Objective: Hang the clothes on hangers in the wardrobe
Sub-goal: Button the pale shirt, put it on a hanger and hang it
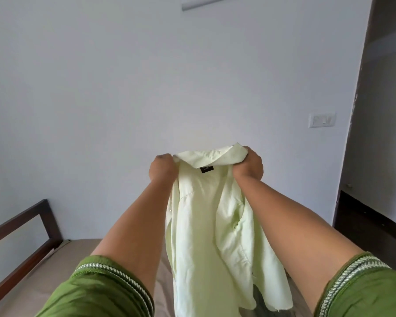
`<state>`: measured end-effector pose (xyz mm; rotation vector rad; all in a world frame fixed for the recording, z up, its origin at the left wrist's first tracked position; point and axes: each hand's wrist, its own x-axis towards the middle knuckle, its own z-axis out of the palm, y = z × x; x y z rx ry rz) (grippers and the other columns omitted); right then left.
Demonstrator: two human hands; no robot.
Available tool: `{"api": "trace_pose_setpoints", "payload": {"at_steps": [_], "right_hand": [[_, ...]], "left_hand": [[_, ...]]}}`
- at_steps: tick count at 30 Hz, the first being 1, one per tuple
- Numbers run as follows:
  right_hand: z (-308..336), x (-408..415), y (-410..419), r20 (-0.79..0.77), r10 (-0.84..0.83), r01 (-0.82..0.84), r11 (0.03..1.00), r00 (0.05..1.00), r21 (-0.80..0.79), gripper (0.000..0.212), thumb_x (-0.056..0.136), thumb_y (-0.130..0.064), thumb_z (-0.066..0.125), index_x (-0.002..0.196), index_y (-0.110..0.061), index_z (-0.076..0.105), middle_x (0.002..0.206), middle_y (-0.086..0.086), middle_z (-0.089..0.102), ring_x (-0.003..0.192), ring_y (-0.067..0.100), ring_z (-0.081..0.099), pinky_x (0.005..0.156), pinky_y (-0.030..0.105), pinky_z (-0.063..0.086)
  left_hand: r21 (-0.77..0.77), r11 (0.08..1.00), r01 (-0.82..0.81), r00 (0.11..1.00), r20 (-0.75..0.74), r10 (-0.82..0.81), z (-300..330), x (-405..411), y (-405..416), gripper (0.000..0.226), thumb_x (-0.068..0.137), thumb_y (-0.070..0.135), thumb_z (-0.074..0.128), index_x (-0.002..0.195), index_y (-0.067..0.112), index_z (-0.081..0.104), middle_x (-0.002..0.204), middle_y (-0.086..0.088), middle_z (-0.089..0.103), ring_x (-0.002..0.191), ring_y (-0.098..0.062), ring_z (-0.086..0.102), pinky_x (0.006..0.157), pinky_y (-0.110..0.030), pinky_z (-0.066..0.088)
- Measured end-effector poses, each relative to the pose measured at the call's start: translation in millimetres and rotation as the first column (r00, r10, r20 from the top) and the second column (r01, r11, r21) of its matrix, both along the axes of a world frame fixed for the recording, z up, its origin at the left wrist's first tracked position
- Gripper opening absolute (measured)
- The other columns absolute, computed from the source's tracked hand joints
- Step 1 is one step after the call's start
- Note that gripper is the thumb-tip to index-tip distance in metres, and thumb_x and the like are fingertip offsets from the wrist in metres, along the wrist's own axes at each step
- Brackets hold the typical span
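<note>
A pale green shirt [206,216] hangs in front of me, held up at arm's length above the bed. My left hand [162,168] grips its left shoulder next to the collar. My right hand [248,164] grips the right side of the collar. A small black label shows inside the neck, facing me. The shirt's body and sleeves droop down between my forearms towards the bed. No hanger and no wardrobe are in sight.
A bed with a beige sheet [62,266] lies below, with a dark wooden frame [25,239] along its left side. A plain white wall stands ahead, with a light switch [322,120] on the right. A dark doorway [380,133] opens at the far right.
</note>
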<state>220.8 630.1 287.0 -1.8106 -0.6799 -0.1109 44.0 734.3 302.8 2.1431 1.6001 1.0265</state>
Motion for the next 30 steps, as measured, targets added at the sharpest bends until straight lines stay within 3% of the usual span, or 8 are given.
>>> {"api": "trace_pose_setpoints", "payload": {"at_steps": [4, 7, 14, 18, 22, 26, 28, 30], "right_hand": [[-4.8, -5.6, 6.8, -0.195, 0.108, -0.114, 0.993, 0.975, -0.023, 0.014, 0.093, -0.029, 0.046, 0.090, -0.017, 0.053, 0.087, 0.001, 0.058, 0.078, 0.024, 0.057, 0.066, 0.030, 0.043], [-11.1, -15.4, 13.1, -0.347, 0.362, -0.354, 0.931, 0.865, 0.089, 0.027, 0.087, -0.039, 0.056, 0.101, -0.016, 0.056, 0.097, 0.000, 0.062, 0.089, 0.022, 0.059, 0.077, 0.032, 0.048], [-2.6, -51.3, 10.1, -0.476, 0.779, -0.797, 0.559, 0.409, 0.229, 0.030, 0.089, -0.032, 0.066, 0.109, -0.010, 0.067, 0.102, 0.008, 0.072, 0.097, 0.024, 0.068, 0.087, 0.040, 0.055], [3.4, -56.6, 11.2, -0.389, 0.697, -0.720, 0.685, 0.602, 0.114, 0.025, 0.089, -0.034, 0.064, 0.106, -0.015, 0.066, 0.103, 0.008, 0.072, 0.092, 0.023, 0.069, 0.081, 0.038, 0.058], [0.0, -56.6, 10.4, -0.461, 0.649, -0.600, 0.753, 0.606, 0.271, 0.024, 0.092, -0.030, 0.055, 0.106, -0.014, 0.065, 0.106, 0.008, 0.071, 0.096, 0.024, 0.067, 0.083, 0.036, 0.055], [-0.8, -69.9, 7.0, -0.531, 0.653, -0.519, 0.755, 0.540, 0.401, 0.029, 0.090, -0.020, 0.052, 0.113, -0.008, 0.066, 0.107, 0.011, 0.071, 0.096, 0.029, 0.069, 0.086, 0.045, 0.056], [-3.0, -77.6, 3.8, -0.521, 0.652, -0.526, 0.756, 0.551, 0.391, 0.022, 0.092, -0.020, 0.052, 0.106, -0.011, 0.066, 0.100, 0.008, 0.071, 0.086, 0.026, 0.069, 0.071, 0.036, 0.057], [-5.9, -82.5, -0.1, -0.479, 0.630, -0.556, 0.773, 0.612, 0.306, 0.015, 0.091, -0.022, 0.055, 0.099, -0.015, 0.065, 0.098, 0.008, 0.070, 0.085, 0.024, 0.068, 0.074, 0.035, 0.056]], "left_hand": [[-0.111, 0.990, 0.082, 0.991, 0.116, -0.069, 8.1, -3.6, 3.1, 0.013, 0.092, 0.016, 0.041, 0.095, 0.008, 0.051, 0.097, -0.010, 0.058, 0.081, -0.027, 0.053, 0.069, -0.031, 0.043], [-0.031, 0.991, 0.133, 0.988, 0.082, -0.130, 25.1, 5.6, -7.8, 0.010, 0.088, 0.015, 0.044, 0.093, 0.009, 0.050, 0.086, -0.005, 0.055, 0.077, -0.024, 0.054, 0.066, -0.031, 0.043], [-0.208, 0.928, 0.309, 0.920, 0.314, -0.236, 53.0, 18.3, -30.6, 0.014, 0.087, 0.014, 0.049, 0.075, 0.009, 0.054, 0.076, -0.005, 0.056, 0.081, -0.028, 0.059, 0.071, -0.033, 0.048], [-0.280, 0.864, 0.419, 0.869, 0.400, -0.292, 47.8, 2.3, -26.7, 0.025, 0.079, 0.022, 0.065, 0.095, 0.004, 0.061, 0.094, -0.010, 0.065, 0.083, -0.025, 0.064, 0.068, -0.031, 0.053], [-0.172, 0.460, 0.871, 0.424, 0.735, -0.528, 30.3, -23.5, -23.3, 0.057, 0.076, 0.022, 0.073, 0.128, 0.006, 0.058, 0.112, -0.008, 0.067, 0.098, -0.020, 0.065, 0.081, -0.030, 0.054], [-0.295, 0.497, 0.816, 0.575, 0.504, -0.644, -11.3, -33.7, -35.8, 0.053, 0.072, 0.012, 0.083, 0.121, 0.014, 0.063, 0.111, -0.004, 0.071, 0.103, -0.021, 0.068, 0.087, -0.036, 0.057], [-0.366, 0.593, 0.717, 0.689, 0.503, -0.522, -28.1, -33.5, -38.2, 0.044, 0.074, 0.020, 0.085, 0.113, 0.013, 0.066, 0.106, -0.006, 0.073, 0.096, -0.024, 0.070, 0.083, -0.041, 0.058], [-0.388, 0.647, 0.656, 0.727, 0.554, -0.405, -34.8, -34.2, -42.1, 0.039, 0.078, 0.031, 0.080, 0.111, 0.014, 0.066, 0.104, -0.007, 0.073, 0.091, -0.023, 0.071, 0.080, -0.041, 0.059]]}}
